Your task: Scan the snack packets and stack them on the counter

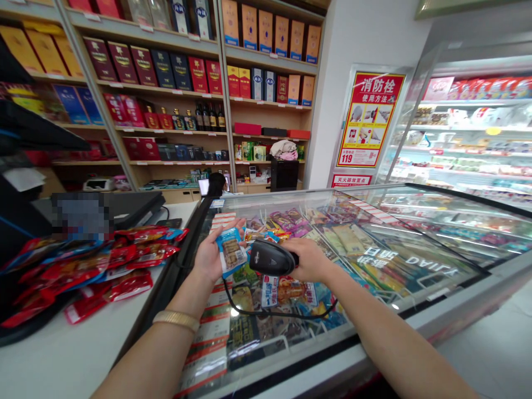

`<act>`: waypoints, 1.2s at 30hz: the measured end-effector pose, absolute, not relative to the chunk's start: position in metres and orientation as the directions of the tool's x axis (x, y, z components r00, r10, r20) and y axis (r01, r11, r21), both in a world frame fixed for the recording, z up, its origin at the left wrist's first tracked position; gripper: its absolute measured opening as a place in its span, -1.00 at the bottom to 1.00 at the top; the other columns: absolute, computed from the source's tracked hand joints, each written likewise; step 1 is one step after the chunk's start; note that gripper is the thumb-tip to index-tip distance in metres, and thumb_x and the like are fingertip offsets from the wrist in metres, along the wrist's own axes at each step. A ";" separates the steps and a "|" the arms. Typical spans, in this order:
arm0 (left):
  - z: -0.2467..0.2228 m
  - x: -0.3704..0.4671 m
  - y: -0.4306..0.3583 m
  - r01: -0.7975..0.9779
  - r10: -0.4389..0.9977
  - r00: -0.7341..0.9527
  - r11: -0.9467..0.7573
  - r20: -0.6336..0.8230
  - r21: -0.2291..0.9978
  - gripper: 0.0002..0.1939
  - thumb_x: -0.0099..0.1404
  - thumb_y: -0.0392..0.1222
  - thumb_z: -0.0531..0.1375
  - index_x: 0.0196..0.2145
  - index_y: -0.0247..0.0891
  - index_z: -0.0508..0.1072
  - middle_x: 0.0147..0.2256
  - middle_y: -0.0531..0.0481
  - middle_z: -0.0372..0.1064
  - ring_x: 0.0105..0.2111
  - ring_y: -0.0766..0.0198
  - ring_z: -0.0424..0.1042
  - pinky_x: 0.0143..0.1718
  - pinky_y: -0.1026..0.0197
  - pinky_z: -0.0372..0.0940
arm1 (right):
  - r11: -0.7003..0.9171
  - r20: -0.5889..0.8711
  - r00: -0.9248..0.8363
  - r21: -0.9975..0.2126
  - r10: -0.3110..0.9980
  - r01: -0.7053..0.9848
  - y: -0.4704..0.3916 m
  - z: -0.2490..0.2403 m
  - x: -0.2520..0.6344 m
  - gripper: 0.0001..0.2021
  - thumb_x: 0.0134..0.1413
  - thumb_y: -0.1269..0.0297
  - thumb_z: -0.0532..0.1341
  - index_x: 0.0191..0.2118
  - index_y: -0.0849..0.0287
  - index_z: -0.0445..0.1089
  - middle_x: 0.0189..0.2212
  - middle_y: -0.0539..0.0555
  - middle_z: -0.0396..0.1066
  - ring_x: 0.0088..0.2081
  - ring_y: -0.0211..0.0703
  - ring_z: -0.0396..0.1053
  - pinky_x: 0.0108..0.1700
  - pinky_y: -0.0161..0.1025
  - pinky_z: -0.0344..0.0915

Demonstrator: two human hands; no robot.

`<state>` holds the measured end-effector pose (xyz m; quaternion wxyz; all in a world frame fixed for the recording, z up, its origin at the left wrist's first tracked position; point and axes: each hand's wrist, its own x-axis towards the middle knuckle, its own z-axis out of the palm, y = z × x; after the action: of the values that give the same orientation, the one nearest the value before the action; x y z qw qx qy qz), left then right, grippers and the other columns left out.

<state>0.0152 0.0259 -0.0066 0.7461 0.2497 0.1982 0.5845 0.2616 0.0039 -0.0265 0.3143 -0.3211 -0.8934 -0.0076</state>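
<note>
My left hand [208,257] holds a small blue snack packet [231,250] with a clear window showing brown sticks inside. A black handheld barcode scanner [272,257] is gripped in my right hand [311,259], its head pointing left, close beside the packet. From the scanner a black cable [282,314] loops over the freezer's glass lid. Below the scanner a red, white and blue snack packet [288,292] lies on the glass. Farther back, some orange and blue packets [266,236] are partly hidden by the scanner and my hands.
Red snack packets [124,257] are heaped on the white counter [83,354] at left, by dark checkout equipment [137,210]. The glass-topped freezer [374,233] spans the middle and right. Behind it are a person's head [216,184], shelves of boxes [166,88] and a lit refrigerated display [469,127].
</note>
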 end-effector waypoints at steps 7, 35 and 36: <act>-0.009 0.011 0.030 -0.752 0.969 0.248 0.201 -0.012 0.628 -0.52 0.37 -0.28 -0.01 0.20 -0.37 0.33 -0.17 -0.24 0.52 -0.45 0.23 0.48 -0.44 0.17 0.44 | 0.784 0.533 -0.618 -0.153 0.578 0.601 0.004 -0.025 0.262 -0.77 -0.14 0.29 0.29 -0.25 0.13 0.43 -0.35 0.06 0.51 -0.30 -0.11 0.45 -0.26 -0.28 0.26; -0.051 0.085 0.001 0.370 0.642 0.630 -0.743 0.437 0.558 -0.46 0.20 0.03 0.28 0.13 -0.04 0.42 0.22 -0.19 0.25 0.28 -0.10 0.09 0.30 -0.25 -0.19 | -0.090 0.410 0.253 -0.377 0.876 0.922 0.035 -0.016 0.346 -0.67 0.07 0.15 0.21 -0.06 0.13 0.48 -0.23 0.17 0.55 -0.17 0.09 0.50 -0.25 -0.23 0.26; -0.051 0.084 0.000 0.395 0.637 0.652 -0.749 0.412 0.533 -0.40 0.19 0.05 0.28 0.18 -0.05 0.37 0.27 -0.20 0.18 0.31 -0.11 0.02 0.31 -0.26 -0.23 | -0.097 0.391 0.250 -0.371 0.886 0.924 0.036 -0.017 0.346 -0.66 0.08 0.13 0.20 -0.04 0.12 0.47 -0.22 0.17 0.56 -0.18 0.09 0.50 -0.25 -0.23 0.26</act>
<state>0.0840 0.0000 -0.0512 0.2024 0.8860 0.2910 0.2989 0.3456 0.0359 -0.0166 0.2788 -0.7397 -0.6115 -0.0339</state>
